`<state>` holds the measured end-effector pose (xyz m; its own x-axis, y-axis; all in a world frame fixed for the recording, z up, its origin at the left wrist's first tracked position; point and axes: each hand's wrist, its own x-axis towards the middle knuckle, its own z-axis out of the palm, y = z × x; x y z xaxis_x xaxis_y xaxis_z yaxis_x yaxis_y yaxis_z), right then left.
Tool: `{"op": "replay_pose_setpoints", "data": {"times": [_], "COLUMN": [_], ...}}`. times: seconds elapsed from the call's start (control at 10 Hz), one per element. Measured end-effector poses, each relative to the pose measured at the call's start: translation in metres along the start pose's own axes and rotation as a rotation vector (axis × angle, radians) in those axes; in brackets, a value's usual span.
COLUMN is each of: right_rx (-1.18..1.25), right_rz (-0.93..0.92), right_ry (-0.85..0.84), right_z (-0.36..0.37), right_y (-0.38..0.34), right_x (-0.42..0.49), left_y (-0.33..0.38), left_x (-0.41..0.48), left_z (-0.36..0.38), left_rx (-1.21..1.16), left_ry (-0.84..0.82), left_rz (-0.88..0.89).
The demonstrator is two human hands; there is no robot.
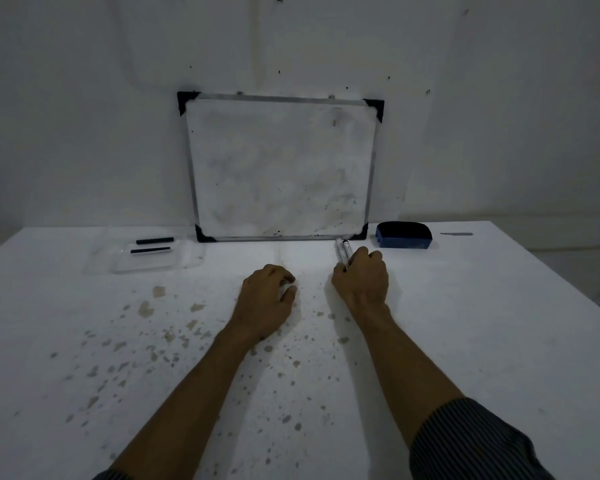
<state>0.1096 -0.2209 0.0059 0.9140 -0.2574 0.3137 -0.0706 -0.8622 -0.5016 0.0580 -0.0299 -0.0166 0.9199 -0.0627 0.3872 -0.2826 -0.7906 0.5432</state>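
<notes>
A smudged whiteboard (279,168) with black corner caps leans against the wall at the back of the white table (482,323). Two markers (342,251) lie side by side just in front of its lower right corner. My right hand (362,278) has its fingers curled round the near ends of the two markers. My left hand (269,296) rests on the table to the left with fingers loosely curled and nothing in it. A blue eraser (404,234) sits to the right of the board.
A clear plastic tray (153,254) at the back left holds two black marker caps (153,245). Brown stains (146,308) speckle the table's near half. A small grey object (456,234) lies at the back right.
</notes>
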Motion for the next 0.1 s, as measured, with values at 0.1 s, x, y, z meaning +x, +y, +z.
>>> {"op": "replay_pose_setpoints", "data": {"times": [0.1], "right_rx": [0.004], "right_rz": [0.018], "right_ry": [0.0], "right_z": [-0.0089], "right_y": [0.0003], "right_x": [0.0002], "left_y": [0.0068], "left_x": [-0.0017], "left_z": [-0.0072], "left_rx": [-0.11], "left_ry": [-0.01], "left_rz": [-0.075]}}
